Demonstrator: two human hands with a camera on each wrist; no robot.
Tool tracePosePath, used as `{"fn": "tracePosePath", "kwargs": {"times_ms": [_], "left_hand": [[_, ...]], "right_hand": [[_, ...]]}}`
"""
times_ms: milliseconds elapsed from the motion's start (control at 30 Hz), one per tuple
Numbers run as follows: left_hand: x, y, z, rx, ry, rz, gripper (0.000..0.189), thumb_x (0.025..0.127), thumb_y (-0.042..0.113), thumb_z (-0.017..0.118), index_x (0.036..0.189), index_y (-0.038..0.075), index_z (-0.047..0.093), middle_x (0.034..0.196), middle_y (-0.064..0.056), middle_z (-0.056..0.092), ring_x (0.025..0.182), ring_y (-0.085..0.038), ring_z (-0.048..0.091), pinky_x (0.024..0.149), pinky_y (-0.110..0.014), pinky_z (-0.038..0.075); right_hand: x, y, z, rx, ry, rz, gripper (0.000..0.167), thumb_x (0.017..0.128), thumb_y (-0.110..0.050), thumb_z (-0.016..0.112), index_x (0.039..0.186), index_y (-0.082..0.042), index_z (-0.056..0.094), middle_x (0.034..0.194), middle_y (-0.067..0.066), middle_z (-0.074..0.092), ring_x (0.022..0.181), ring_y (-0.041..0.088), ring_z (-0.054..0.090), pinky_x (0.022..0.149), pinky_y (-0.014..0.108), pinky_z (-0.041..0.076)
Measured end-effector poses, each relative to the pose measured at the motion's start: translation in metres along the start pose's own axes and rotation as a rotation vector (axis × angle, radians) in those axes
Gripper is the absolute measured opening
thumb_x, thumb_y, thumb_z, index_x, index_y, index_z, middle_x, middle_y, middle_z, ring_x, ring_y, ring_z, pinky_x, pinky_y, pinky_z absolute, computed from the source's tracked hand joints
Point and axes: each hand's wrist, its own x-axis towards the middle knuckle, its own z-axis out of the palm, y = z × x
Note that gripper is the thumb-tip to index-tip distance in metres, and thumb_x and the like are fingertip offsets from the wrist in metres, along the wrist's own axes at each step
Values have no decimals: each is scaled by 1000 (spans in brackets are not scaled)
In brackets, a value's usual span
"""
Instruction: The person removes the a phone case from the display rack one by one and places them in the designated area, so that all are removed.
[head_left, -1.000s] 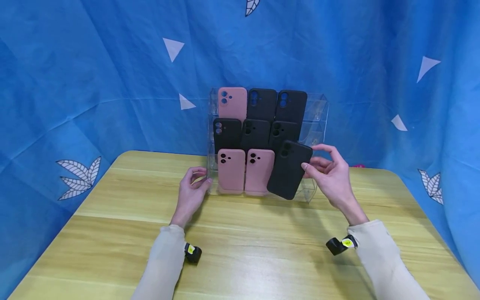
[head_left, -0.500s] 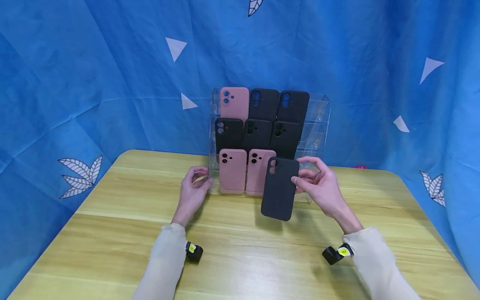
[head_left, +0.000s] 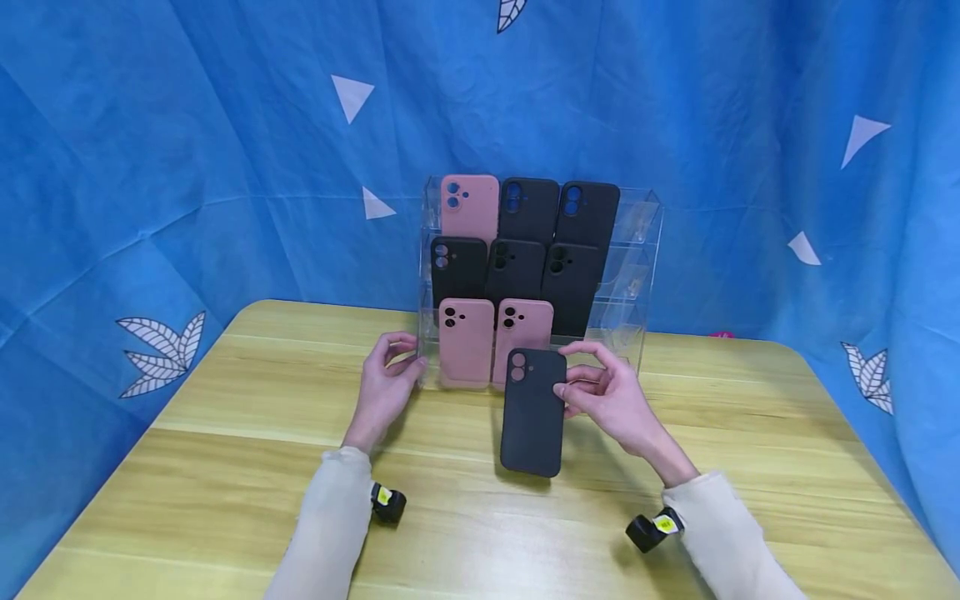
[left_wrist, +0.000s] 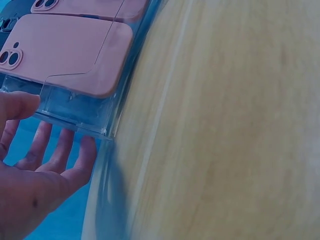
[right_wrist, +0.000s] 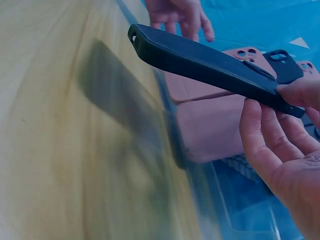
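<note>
My right hand (head_left: 611, 408) pinches a black phone case (head_left: 533, 417) by its upper right edge, in front of a clear acrylic display stand (head_left: 628, 287). In the right wrist view, the thumb and fingers hold one end of the black case (right_wrist: 200, 65), and it is off the table. At the stand's left side, my left hand (head_left: 384, 387) grips its edge; the left wrist view has the thumb and fingers on the clear plastic. In the stand's bottom tier are two pink cases, a left one (head_left: 466, 346) and a right one (head_left: 525, 325), the latter partly hidden by the held case.
The middle tier carries several black cases (head_left: 459, 271). On top stand a pink case (head_left: 469, 204) and two black ones (head_left: 529, 204). A wooden table (head_left: 465, 533) lies beneath, and a blue curtain (head_left: 225, 125) hangs behind.
My right hand has drawn the black case away from the stand's lower right, moving it down, left and closer, and turned it upright. The left hand stays at the stand's side.
</note>
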Motion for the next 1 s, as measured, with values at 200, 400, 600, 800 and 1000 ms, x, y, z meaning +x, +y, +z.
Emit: {"fn": "tracePosePath", "kwargs": {"times_ms": [200, 400, 600, 800, 1000], "left_hand": [[0, 1, -1, 12, -4, -2, 35, 94, -3, 65, 126, 5, 54, 131, -19, 58, 128, -39, 61, 108, -46, 52], [1, 2, -1, 15, -9, -4, 37, 93, -3, 65, 127, 5, 54, 132, -19, 58, 128, -40, 61, 106, -46, 53], [1, 2, -1, 13, -14, -7, 36, 93, -3, 65, 127, 5, 54, 131, -17, 58, 127, -38, 62, 103, -44, 55], [1, 1, -1, 8, -13, -1, 37, 92, -4, 65, 127, 4, 54, 131, -19, 58, 127, -39, 61, 106, -45, 54], [1, 2, -1, 5, -12, 2, 37, 93, -5, 65, 127, 3, 54, 132, -20, 58, 130, -38, 58, 110, -46, 51]], "right_hand": [[0, 7, 13, 13, -34, 44, 50, 91, 10, 66, 137, 0, 48, 97, -3, 74, 81, 12, 74, 70, 46, 64], [2, 13, 26, 22, -53, 95, 51, 90, 10, 66, 137, -1, 49, 91, -3, 71, 76, 13, 73, 68, 46, 64], [5, 19, 35, -25, -65, 117, 49, 90, 7, 68, 136, -3, 53, 95, 9, 69, 72, 16, 71, 67, 48, 64], [8, 25, 41, -190, -82, 102, 46, 90, 3, 71, 133, -6, 59, 115, 24, 67, 84, 21, 71, 66, 43, 64], [10, 29, 46, -276, -65, 107, 45, 89, 2, 74, 132, -7, 63, 118, 22, 67, 89, 23, 73, 63, 36, 64]]}}
